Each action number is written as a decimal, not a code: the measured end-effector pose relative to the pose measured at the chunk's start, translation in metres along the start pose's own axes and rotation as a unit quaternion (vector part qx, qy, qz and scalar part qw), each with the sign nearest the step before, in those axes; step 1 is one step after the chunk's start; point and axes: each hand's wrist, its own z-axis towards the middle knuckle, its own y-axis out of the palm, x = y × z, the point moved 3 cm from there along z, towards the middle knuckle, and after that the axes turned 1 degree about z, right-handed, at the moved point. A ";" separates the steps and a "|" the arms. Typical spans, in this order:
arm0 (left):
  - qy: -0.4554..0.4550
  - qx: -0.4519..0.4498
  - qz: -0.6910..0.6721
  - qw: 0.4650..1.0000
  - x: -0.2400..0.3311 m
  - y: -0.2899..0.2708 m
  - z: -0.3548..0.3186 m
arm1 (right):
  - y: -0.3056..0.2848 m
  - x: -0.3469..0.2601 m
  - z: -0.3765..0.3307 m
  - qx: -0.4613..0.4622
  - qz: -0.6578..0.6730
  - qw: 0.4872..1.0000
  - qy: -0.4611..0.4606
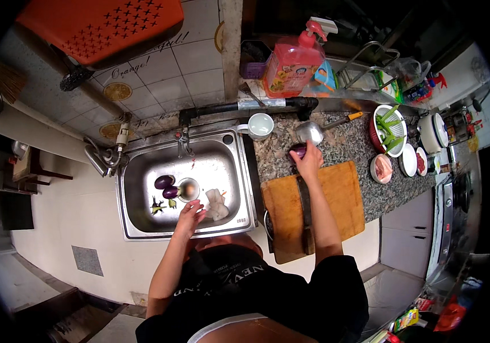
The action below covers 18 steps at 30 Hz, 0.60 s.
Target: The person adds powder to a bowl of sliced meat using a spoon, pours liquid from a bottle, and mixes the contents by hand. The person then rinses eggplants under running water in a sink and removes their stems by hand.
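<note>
On the granite counter, just beyond the cutting board [342, 197], my right hand [310, 162] has its fingers closed around a dark purple eggplant [298, 150]. A long dark strip that looks like a knife [305, 214] lies across the board, partly under my right forearm. My left hand [190, 218] hovers at the near edge of the steel sink [132, 224], fingers apart and holding nothing. Two more eggplants [165, 182] lie in the sink beside the drain [188, 190], with green trimmings [157, 206] near them. Crumpled pale, translucent pieces [216, 204] rest at the sink's right.
Past the eggplant stand a white mug [260, 126] and a ladle [309, 133] with a yellow-tipped handle. At the right are a colander [379, 117] of green peppers, a bowl of pink meat [381, 169] and small bowls. A faucet [183, 143] overhangs the sink.
</note>
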 end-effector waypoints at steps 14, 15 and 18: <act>0.350 -0.040 0.413 0.840 0.053 0.108 -0.071 | 0.021 -0.151 -0.078 -0.514 0.521 0.681 -0.020; 0.379 -0.039 0.431 0.818 0.061 0.116 -0.075 | 0.028 -0.167 -0.087 -0.541 0.530 0.650 -0.059; 0.442 0.028 0.423 0.790 0.063 0.090 -0.058 | 0.031 -0.185 -0.077 -0.582 0.570 0.579 -0.039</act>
